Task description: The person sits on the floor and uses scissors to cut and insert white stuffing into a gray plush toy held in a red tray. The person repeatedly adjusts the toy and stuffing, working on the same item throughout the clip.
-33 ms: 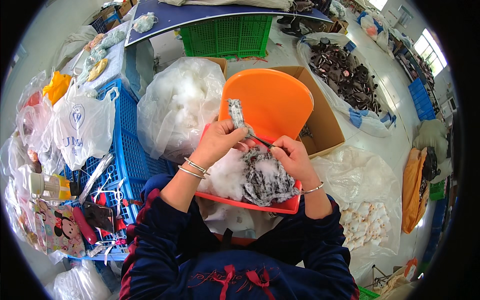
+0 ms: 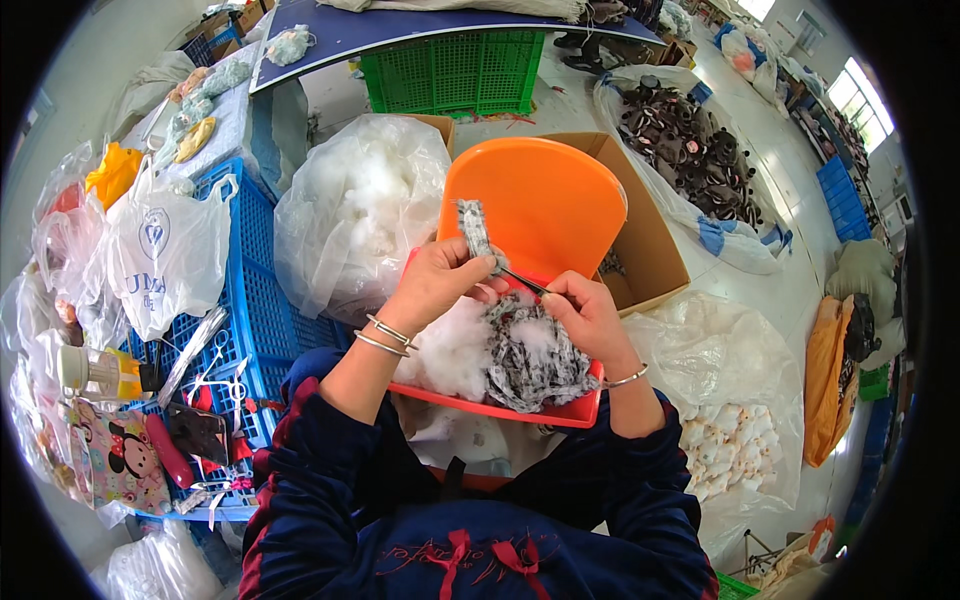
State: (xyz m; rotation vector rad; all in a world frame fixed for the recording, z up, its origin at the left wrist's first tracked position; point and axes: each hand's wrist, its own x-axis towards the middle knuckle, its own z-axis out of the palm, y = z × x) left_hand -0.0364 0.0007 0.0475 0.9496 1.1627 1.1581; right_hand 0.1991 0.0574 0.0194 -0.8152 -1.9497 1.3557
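Observation:
My left hand [image 2: 448, 280] pinches a small grey-and-white fuzzy fabric piece [image 2: 474, 228], whose flat strip sticks up past the fingers. My right hand [image 2: 588, 312] grips a slim dark tweezer-like tool [image 2: 526, 283]; its tip meets the lower end of the piece beside my left fingertips. The tool's handle is mostly hidden in my right fingers. Below both hands, a red tray [image 2: 545, 417] rests over my lap. White fluffy stuffing [image 2: 450, 352] fills its left part, and a heap of similar grey-and-white fabric pieces [image 2: 535, 368] lies to the right.
An orange chair back [image 2: 535, 195] rises just beyond the tray, with a cardboard box [image 2: 650, 250] behind it. A clear bag of stuffing [image 2: 365, 190] stands to the left. Farther left, a blue crate [image 2: 262, 290] carries bags and scissors. White pieces [image 2: 735, 445] lie on plastic at right.

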